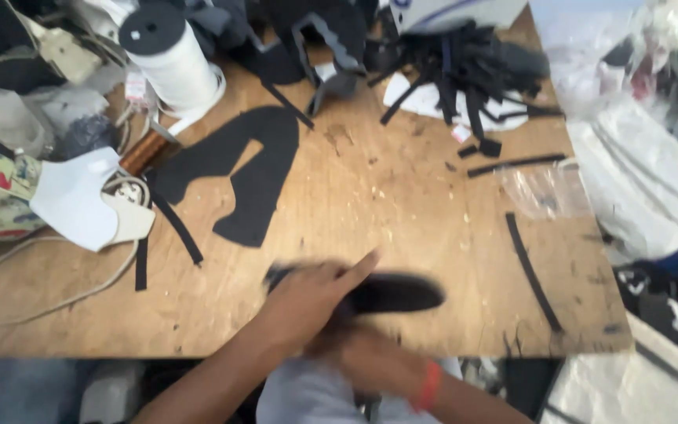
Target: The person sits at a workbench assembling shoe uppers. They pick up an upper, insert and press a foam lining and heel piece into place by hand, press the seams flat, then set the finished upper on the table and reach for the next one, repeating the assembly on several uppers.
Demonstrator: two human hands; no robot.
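Observation:
My left hand lies over a black, curved piece of material near the front edge of the wooden table, fingers stretched toward the right. My right hand, with an orange band at the wrist, sits just below and under the left one, fingers curled at the same black piece. Both hands are motion-blurred. A larger black cut-out shape lies flat on the table, further away and to the left.
A white spool with a black top stands at the back left. Black strips are heaped at the back; single strips lie at the right and left. A white curved piece, a cord and patterned fabric lie far left. Clear plastic bag at right.

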